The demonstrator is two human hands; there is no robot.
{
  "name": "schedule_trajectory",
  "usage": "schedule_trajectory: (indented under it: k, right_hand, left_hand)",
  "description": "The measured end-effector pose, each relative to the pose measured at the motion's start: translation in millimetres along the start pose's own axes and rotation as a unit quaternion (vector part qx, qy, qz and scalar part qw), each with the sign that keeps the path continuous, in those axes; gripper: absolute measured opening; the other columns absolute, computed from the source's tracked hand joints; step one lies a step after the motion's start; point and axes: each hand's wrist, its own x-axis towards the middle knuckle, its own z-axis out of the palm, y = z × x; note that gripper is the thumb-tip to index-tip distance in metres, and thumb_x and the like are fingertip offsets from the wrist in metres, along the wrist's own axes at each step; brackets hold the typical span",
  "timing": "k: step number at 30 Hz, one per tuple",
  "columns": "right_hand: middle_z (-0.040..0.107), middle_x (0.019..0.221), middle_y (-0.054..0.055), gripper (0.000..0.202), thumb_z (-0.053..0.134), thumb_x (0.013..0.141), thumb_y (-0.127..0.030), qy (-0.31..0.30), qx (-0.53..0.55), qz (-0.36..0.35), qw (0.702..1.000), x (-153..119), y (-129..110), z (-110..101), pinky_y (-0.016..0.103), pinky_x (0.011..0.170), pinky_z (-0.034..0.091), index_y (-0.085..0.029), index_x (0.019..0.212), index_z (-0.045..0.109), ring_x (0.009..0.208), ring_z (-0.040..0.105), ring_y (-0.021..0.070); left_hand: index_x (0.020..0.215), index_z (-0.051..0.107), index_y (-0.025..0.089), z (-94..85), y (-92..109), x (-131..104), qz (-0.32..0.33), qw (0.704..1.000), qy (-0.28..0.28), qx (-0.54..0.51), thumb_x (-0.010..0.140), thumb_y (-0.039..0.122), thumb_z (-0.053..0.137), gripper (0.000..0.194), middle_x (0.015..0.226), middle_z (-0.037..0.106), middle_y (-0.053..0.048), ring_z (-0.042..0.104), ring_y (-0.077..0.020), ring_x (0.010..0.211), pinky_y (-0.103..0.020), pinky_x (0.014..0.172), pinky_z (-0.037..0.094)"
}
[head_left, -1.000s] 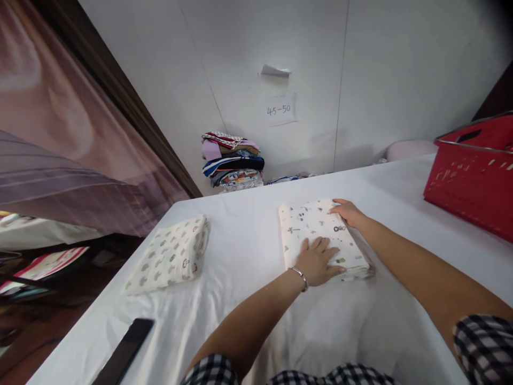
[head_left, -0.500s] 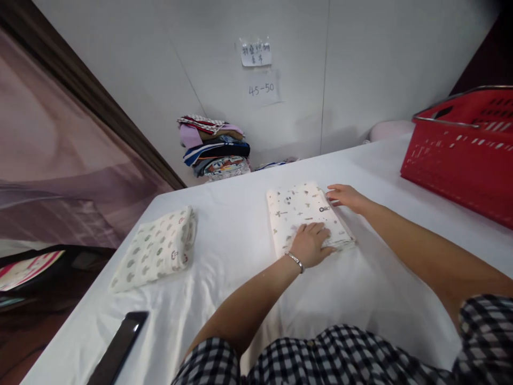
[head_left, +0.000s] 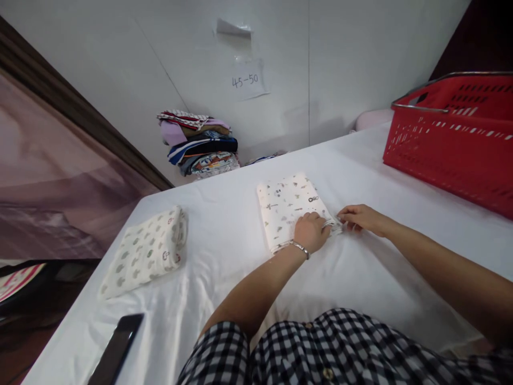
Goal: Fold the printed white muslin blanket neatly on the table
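A folded white cloth (head_left: 284, 206) with small grey prints lies flat on the white-covered table. Its near right corner is bunched, with several layers showing there. My left hand (head_left: 311, 232), with a bracelet at the wrist, presses on the near part of the cloth, fingers together on top and thumb at the edge by that corner. My right hand (head_left: 358, 219) pinches the corner's tip between thumb and fingers. Further left on the table sits a second folded cloth (head_left: 146, 248), white with grey mushroom-like prints.
A red plastic basket (head_left: 449, 155) with a metal handle stands at the right. A dark flat device (head_left: 116, 350) lies near the left front. Beyond the far table edge is a stack of folded fabrics (head_left: 202, 141) by the wall. Paper signs hang above.
My right hand has come down from the cloth's right side to its near right corner and closed there. My left hand has shifted toward that corner, its fingers drawn together.
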Motion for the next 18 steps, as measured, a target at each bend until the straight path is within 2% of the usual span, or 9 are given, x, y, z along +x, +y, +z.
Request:
schedule_trajectory:
  k: [5, 8, 13, 18]
  right_hand:
    - [0.058, 0.058, 0.001, 0.02, 0.069, 0.067, -0.034, -0.005, -0.025, -0.03, 0.999, -6.9, 1.0, 7.2, 0.021, 0.04, 0.034, -0.016, 0.071, 0.062, 0.046, 0.048, 0.0095]
    - [0.053, 0.05, -0.001, 0.022, 0.066, 0.068, -0.037, -0.018, -0.019, -0.05, 0.998, -7.5, 3.1, 10.4, 0.021, 0.041, 0.032, -0.017, 0.069, 0.058, 0.043, 0.044, 0.0087]
    - [0.05, 0.047, -0.003, 0.017, 0.061, 0.068, -0.033, -0.013, -0.019, -0.051, 0.998, -4.0, 14.4, 10.4, 0.022, 0.041, 0.027, -0.017, 0.069, 0.057, 0.041, 0.038, 0.0075]
    - [0.052, 0.051, -0.002, 0.018, 0.055, 0.072, -0.035, -0.023, -0.001, -0.029, 0.999, -1.1, 19.5, 9.7, 0.022, 0.041, 0.028, -0.017, 0.071, 0.055, 0.042, 0.04, 0.0079]
  left_hand:
    - [0.076, 0.063, 0.017, -9.4, 5.6, 6.1, -0.049, 0.996, 0.035, -0.062, 0.093, 0.032, 0.042, 0.032, 0.086, 0.061, -0.005, 0.054, -0.0166, 0.084, -0.03, 0.077, 0.042]
    - [0.082, 0.064, 0.018, -9.2, 13.3, 10.5, -0.034, 0.995, 0.073, -0.058, 0.095, 0.032, 0.038, 0.033, 0.093, 0.061, -0.005, 0.053, -0.0164, 0.088, -0.03, 0.08, 0.042]
    - [0.094, 0.064, 0.02, 7.0, 20.3, 6.9, 0.003, 0.999, 0.012, 0.037, 0.095, 0.036, 0.041, 0.028, 0.099, 0.062, -0.005, 0.052, -0.0196, 0.094, -0.034, 0.079, 0.042]
    - [0.099, 0.061, 0.022, 11.9, 17.0, -1.2, 0.029, 0.997, 0.027, 0.068, 0.094, 0.036, 0.041, 0.024, 0.102, 0.062, -0.001, 0.051, -0.0189, 0.095, -0.034, 0.079, 0.042]
